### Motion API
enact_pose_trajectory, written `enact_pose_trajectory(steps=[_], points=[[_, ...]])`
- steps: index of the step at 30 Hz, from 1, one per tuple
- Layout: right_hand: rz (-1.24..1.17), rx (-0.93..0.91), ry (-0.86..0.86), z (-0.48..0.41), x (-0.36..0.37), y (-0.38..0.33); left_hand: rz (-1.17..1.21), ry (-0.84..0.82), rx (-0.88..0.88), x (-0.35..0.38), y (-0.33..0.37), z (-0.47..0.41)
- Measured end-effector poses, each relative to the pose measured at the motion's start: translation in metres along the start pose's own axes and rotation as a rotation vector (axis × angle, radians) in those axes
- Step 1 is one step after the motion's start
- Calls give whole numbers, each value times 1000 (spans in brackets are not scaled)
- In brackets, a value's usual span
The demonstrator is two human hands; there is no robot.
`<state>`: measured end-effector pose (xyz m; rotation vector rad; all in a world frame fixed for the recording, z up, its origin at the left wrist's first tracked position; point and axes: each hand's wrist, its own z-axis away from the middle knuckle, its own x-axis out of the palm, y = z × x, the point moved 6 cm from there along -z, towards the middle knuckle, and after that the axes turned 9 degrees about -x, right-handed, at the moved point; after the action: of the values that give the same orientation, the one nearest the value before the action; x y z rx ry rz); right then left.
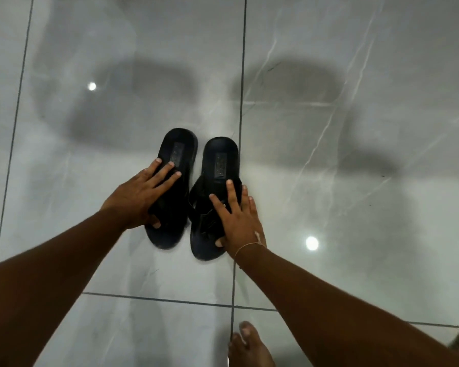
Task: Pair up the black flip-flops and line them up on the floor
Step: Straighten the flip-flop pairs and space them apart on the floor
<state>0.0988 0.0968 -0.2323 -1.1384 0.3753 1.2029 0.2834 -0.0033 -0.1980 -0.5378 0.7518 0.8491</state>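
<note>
Two black flip-flops lie side by side on the grey tiled floor [329, 128], just left of a dark grout line [241, 128] that runs away from the person. Both have their long axes nearly parallel to that line, heels pointing away and toe ends toward the person. The left flip-flop [179, 152] leans slightly right at the far end and sits a little farther out than the right flip-flop [220, 160], which lies just beside the grout line. The left hand [141, 194] lies flat over the left one's strap area, fingers spread, thumb curled round its near edge. The right hand [239, 221] likewise presses on the right one, fingers apart, thumb tucked at its near side.
</note>
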Motion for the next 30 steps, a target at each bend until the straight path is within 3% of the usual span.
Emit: enact_pose_trajectory(steps=[13,19,22,26,30], points=[[49,-32,-3,-15,-14,8,135,6,-95,18,5,15],[164,-1,-54,-14,-13,9,50,-11,-78,17,9,12],[172,-11,58,5,-24,11,-4,9,-123,8,19,20],[135,-71,189,72,-38,40,153,145,-182,-21,68,40],[194,96,147,175,-60,146,212,183,8,-70,191,36]])
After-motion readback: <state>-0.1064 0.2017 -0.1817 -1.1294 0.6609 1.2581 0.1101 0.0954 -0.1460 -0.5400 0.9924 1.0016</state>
